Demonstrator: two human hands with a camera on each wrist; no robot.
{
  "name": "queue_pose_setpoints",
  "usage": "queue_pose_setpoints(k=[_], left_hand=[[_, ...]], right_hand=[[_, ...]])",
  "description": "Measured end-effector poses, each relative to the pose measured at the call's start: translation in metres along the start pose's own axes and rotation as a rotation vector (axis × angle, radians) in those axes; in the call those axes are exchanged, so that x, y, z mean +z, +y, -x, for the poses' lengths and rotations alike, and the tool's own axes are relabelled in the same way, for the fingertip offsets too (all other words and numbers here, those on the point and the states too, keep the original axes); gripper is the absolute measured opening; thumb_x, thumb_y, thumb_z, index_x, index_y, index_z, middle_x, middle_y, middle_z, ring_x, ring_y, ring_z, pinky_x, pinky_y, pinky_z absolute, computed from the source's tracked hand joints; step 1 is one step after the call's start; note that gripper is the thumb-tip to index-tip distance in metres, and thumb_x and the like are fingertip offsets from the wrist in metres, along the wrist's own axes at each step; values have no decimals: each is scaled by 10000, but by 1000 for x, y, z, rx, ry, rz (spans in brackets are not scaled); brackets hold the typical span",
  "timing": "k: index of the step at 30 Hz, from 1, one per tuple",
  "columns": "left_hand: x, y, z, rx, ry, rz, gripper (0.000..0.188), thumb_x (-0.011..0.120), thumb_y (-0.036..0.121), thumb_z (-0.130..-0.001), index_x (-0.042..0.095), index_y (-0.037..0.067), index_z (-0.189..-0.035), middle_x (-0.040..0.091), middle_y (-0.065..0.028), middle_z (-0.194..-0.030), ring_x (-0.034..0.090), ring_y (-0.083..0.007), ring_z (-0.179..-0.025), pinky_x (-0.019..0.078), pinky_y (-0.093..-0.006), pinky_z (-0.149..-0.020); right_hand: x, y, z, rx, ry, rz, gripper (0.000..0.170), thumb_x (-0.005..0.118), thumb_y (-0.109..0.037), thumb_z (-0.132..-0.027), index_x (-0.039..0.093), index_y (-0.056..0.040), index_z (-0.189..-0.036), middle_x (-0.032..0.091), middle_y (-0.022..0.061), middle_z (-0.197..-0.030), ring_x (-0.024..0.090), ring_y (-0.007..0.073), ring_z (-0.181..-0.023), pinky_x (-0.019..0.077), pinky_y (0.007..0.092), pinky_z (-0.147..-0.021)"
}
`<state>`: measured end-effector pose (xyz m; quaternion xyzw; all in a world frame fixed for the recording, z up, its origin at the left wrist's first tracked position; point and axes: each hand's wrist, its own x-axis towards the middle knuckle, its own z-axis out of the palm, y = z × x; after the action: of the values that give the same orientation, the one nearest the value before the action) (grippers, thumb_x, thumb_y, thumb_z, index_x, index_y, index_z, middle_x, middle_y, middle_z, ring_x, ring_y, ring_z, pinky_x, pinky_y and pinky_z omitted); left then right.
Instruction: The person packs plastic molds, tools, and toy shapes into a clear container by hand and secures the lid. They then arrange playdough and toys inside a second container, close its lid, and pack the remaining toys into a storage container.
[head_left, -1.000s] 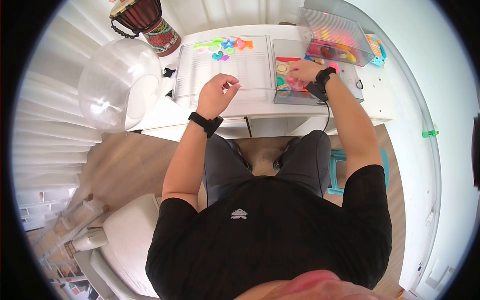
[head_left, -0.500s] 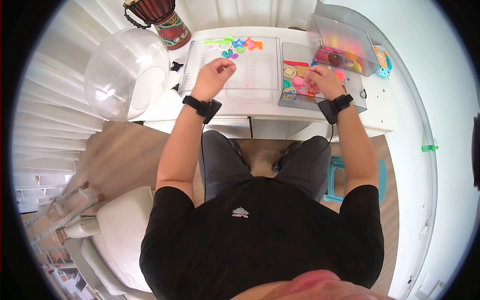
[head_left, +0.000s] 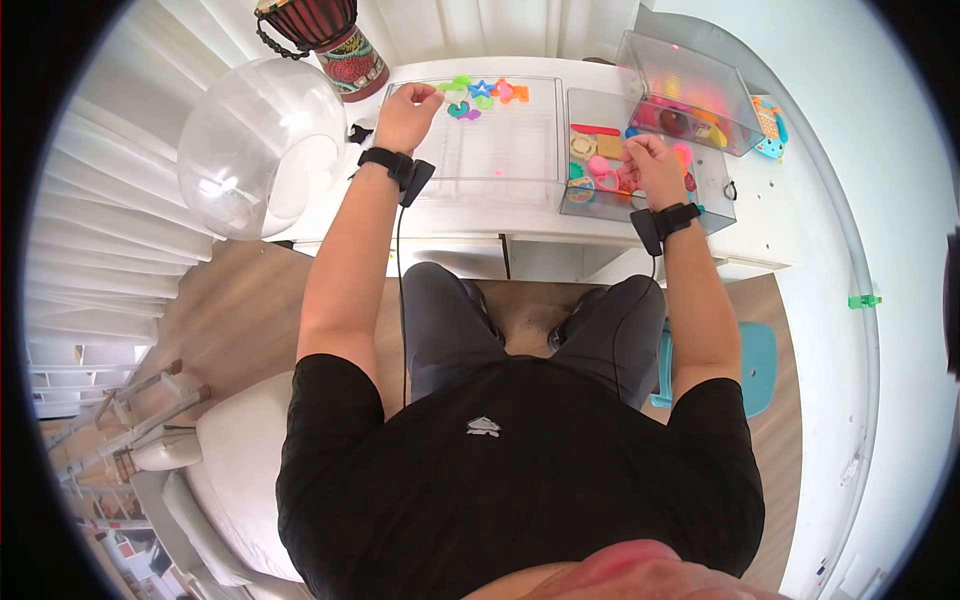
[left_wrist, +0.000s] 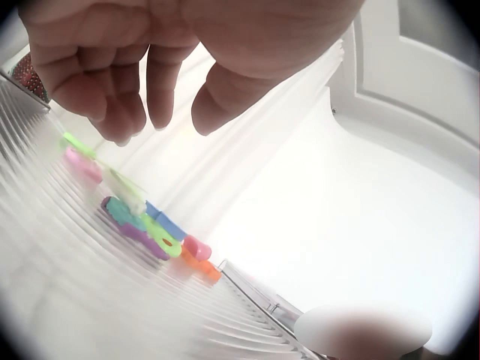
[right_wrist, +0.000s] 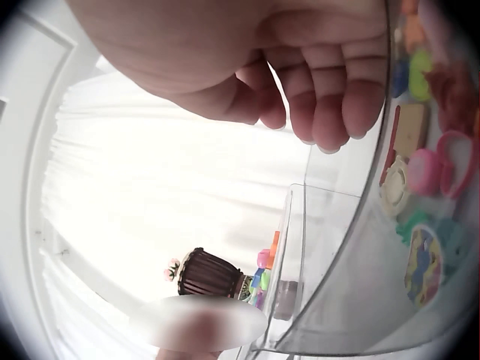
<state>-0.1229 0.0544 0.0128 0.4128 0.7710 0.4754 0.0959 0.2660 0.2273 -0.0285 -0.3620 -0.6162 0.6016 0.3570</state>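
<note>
My left hand (head_left: pixel 405 118) hovers over the left side of a clear ribbed plastic box (head_left: pixel 510 150), fingers loosely bent. In the left wrist view nothing shows between its thumb and fingers. Just right of it, at the box's far end, lie small colourful toys: a blue star (head_left: pixel 481 90), an orange piece (head_left: pixel 518 94) and a teal piece (head_left: pixel 457 110) among them. My right hand (head_left: pixel 655 172) is above a grey see-through bin (head_left: pixel 712 190), fingers relaxed with nothing visible in them. Inside sit a pink heart-shaped ring (right_wrist: pixel 454 165), a cream piece (right_wrist: pixel 395 186) and a red stick (head_left: pixel 595 130).
Behind the grey bin stands another see-through bin (head_left: pixel 690 85) of colourful toys, with a blue toy (head_left: pixel 770 128) to its right. A large clear globe (head_left: pixel 235 150) and a drum (head_left: pixel 350 65) occupy the left. A cable hangs from each wrist camera.
My right hand has come up from the toys in the grey bin. My left hand has shifted left and farther from my body, toward the toy cluster's left end.
</note>
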Motion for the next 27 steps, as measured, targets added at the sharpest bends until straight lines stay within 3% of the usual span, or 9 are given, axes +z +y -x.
queue_pose_setpoints(k=[5,8,9,11,12,15,20,23,27], left_hand=[[-6,-2,-18,-124,-99,160,361,766,310,-914,735,6,-1105,753,-87,-955,702,-194,-909,553,-346,-850],[-17,-2,-37,14,-204,-240,397,740,322,-925,720,8,-1168,753,-175,-1050,719,-297,-999,562,-388,-921],[-16,-3,-42,12,-207,-242,397,740,322,-925,720,8,-1168,753,-175,-1050,719,-297,-999,562,-388,-921],[-19,6,-49,265,-160,-698,421,731,308,-921,708,21,-1229,716,-214,-1198,690,-365,-1122,550,-435,-993],[-18,6,-51,285,-159,-749,427,723,273,-923,697,75,-1301,649,-211,-1337,646,-379,-1219,534,-462,-1046],[-9,-11,-66,300,-196,-748,408,695,238,-943,692,139,-1338,609,-191,-1389,626,-375,-1262,531,-459,-1057],[1,-7,-70,312,-244,-872,389,684,242,-959,694,168,-1341,626,-183,-1362,649,-384,-1228,539,-470,-1046],[4,-1,-67,213,-360,-924,377,727,212,-943,691,137,-1311,621,-182,-1386,641,-375,-1242,533,-446,-1059],[0,-1,-65,231,-348,-857,323,759,241,-927,693,88,-1204,696,-193,-1232,689,-369,-1145,553,-442,-987]], right_hand=[[6,-2,6,-51,7,135,167,663,-180,-1019,691,-18,-1045,703,21,-844,668,89,-660,529,239,-585],[4,0,5,-63,6,167,173,665,-181,-1016,690,-13,-1047,701,19,-843,674,89,-671,529,240,-589],[4,1,5,-74,0,185,176,668,-183,-1015,689,-12,-1049,699,19,-846,678,90,-677,529,242,-592],[5,-1,6,-65,11,178,176,667,-183,-1015,690,-12,-1052,699,20,-850,678,89,-681,529,241,-594],[6,-2,7,-60,22,172,177,667,-183,-1015,690,-13,-1055,699,20,-854,677,88,-684,529,241,-597],[5,-2,7,-58,31,173,183,669,-187,-1014,693,-13,-1064,701,19,-867,681,89,-693,532,243,-598],[5,1,7,-78,53,151,160,671,-177,-1015,697,-22,-1040,697,14,-845,677,84,-676,523,233,-570],[3,3,6,-93,58,148,183,671,-184,-1006,698,-6,-1037,704,20,-834,683,86,-667,523,245,-577],[3,4,6,-88,64,136,180,671,-187,-1005,694,-9,-1021,694,15,-803,669,80,-651,506,241,-559]])
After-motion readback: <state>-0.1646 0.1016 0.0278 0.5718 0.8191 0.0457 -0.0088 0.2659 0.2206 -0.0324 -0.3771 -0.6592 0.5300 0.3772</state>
